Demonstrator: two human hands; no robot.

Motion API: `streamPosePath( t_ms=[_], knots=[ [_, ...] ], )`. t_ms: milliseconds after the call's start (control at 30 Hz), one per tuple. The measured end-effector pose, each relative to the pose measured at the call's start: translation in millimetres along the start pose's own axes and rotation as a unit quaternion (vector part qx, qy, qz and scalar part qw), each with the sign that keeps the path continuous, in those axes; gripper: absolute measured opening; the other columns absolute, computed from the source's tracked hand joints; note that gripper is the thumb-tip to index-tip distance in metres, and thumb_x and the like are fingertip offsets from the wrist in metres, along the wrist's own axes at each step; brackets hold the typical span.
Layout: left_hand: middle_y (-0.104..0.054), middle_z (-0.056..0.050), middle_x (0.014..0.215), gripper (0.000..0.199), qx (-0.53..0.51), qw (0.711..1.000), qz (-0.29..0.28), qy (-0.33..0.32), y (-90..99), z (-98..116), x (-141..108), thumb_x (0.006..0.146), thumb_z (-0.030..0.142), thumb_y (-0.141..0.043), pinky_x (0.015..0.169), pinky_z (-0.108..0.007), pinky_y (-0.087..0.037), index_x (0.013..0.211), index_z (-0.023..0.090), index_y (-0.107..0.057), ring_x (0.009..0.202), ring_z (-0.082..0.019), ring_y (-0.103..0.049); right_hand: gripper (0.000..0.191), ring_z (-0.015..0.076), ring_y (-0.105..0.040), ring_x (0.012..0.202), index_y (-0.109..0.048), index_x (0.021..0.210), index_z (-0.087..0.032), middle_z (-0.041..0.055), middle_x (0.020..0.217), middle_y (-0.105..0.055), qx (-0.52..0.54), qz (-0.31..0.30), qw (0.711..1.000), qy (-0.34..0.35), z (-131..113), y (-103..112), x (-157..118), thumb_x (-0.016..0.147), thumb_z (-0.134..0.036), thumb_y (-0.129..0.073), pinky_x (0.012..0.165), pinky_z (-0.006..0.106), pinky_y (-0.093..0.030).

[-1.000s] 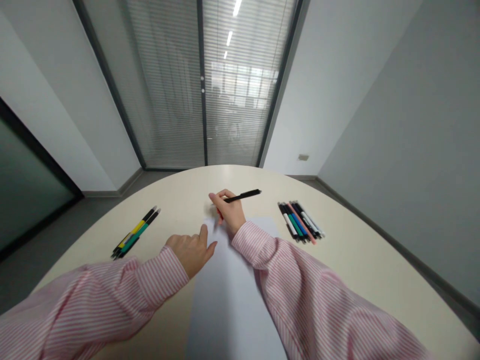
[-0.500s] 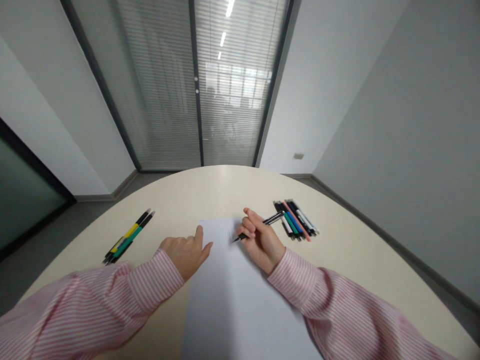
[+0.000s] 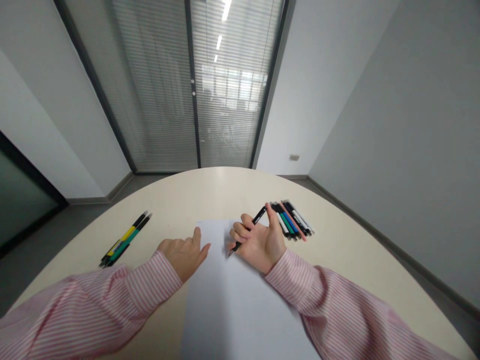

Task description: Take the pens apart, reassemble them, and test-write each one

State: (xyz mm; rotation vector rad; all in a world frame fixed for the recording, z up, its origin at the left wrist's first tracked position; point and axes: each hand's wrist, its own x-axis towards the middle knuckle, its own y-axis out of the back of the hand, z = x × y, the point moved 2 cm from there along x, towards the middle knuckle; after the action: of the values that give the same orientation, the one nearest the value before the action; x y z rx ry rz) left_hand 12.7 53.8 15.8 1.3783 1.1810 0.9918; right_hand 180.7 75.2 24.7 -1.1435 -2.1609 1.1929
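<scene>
Head view: right hand (image 3: 260,245) clamped on slim black pen (image 3: 253,227) over matte paper sheet (image 3: 225,305), left hand (image 3: 183,257) apart, open, beside the sheet's 9 o'clock edge.

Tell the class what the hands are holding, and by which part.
The right hand holds a black pen in its fingers, by the barrel near the tip. The left hand holds nothing.

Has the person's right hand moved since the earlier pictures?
Yes: the right hand has shifted to the right, and it now sits closer to the bundle of pens than it did.
</scene>
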Motion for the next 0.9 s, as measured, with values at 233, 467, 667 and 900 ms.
streamPosePath(
  t_ms=[233,467,667,900],
  knots=[
    [-0.071,-0.022,0.085,0.053,-0.003,1.000,-0.003,0.000,-1.1,-0.6,-0.7,0.092,0.038,-0.036,0.062,-0.045,-0.048,0.130,0.003,-0.046,0.075,-0.036,-0.068,0.044,0.0111,-0.033,0.048,-0.054,0.075,-0.023,-0.0069,0.048,-0.031,-0.016,0.023,0.998,0.047,1.6,6.2,3.0,0.081,-0.065,-0.042,0.057,0.027,-0.039],
    [-0.072,-0.020,0.086,0.051,0.011,1.000,-0.005,0.000,6.9,1.6,-5.9,0.093,0.037,-0.037,0.063,-0.047,-0.050,0.130,0.003,-0.046,0.076,-0.036,-0.068,0.033,0.0087,-0.043,0.052,-0.063,0.090,-0.022,-0.0058,0.060,-0.042,-0.105,0.125,0.968,0.190,-12.9,1.8,-4.8,0.076,-0.052,-0.063,0.060,0.029,-0.049],
    [-0.072,-0.020,0.087,0.051,0.010,1.000,-0.006,-0.002,9.8,1.2,-6.9,0.093,0.036,-0.036,0.063,-0.048,-0.050,0.130,0.002,-0.046,0.077,-0.037,-0.068,0.026,0.0067,-0.048,0.050,-0.065,0.084,-0.016,-0.0023,0.060,-0.055,-0.248,0.210,0.876,0.358,-80.4,28.5,-44.5,0.073,-0.039,-0.070,0.053,0.021,-0.046],
    [-0.071,-0.021,0.085,0.052,0.014,1.000,-0.009,0.002,6.1,1.1,-4.0,0.093,0.037,-0.036,0.061,-0.048,-0.050,0.131,0.002,-0.045,0.075,-0.037,-0.068,0.026,0.0242,-0.065,0.074,-0.067,0.076,-0.016,0.0093,0.075,-0.070,-0.593,0.502,0.523,0.349,-153.7,116.7,-91.1,0.061,-0.037,-0.068,0.069,0.037,-0.049]
  ],
)
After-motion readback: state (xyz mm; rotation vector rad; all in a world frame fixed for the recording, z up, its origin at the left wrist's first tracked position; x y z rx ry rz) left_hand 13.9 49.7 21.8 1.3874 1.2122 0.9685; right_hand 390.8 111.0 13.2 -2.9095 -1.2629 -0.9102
